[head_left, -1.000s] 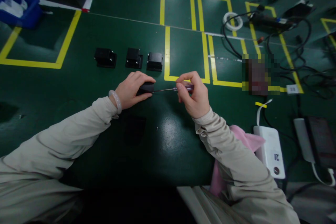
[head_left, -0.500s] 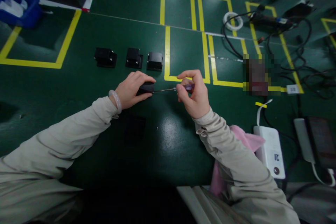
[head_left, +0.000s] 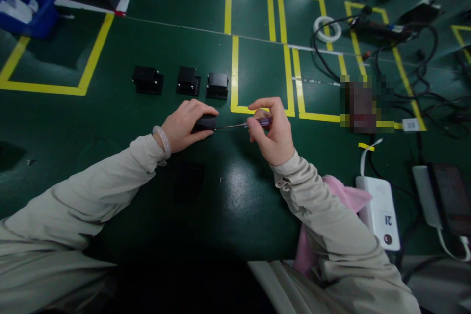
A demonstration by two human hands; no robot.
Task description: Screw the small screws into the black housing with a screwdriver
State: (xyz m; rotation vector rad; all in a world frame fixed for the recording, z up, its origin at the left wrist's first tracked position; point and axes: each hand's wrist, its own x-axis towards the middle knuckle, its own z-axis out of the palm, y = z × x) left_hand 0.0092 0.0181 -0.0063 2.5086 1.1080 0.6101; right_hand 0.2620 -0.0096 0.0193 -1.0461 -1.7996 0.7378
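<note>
My left hand [head_left: 185, 126] is closed around a small black block-shaped part [head_left: 206, 122], thumb on the near side and fingers over the far side. In my right hand [head_left: 273, 131] is a screwdriver [head_left: 263, 121] with a purplish clear handle, pinched between thumb and fingers. Its thin shaft points left, and the tip meets the right end of the black part. Whether it sits in a screw is too small to tell. A tiny screw [head_left: 221, 180] lies on the green table nearer to me.
Three similar black parts [head_left: 187, 81] stand in a row beyond my left hand. Yellow tape marks [head_left: 262, 112] rectangles. At right are a white power bank [head_left: 379, 211], a pink cloth [head_left: 344, 194], cables and a tape roll [head_left: 327, 29]. A blue bin [head_left: 46, 12] sits far left.
</note>
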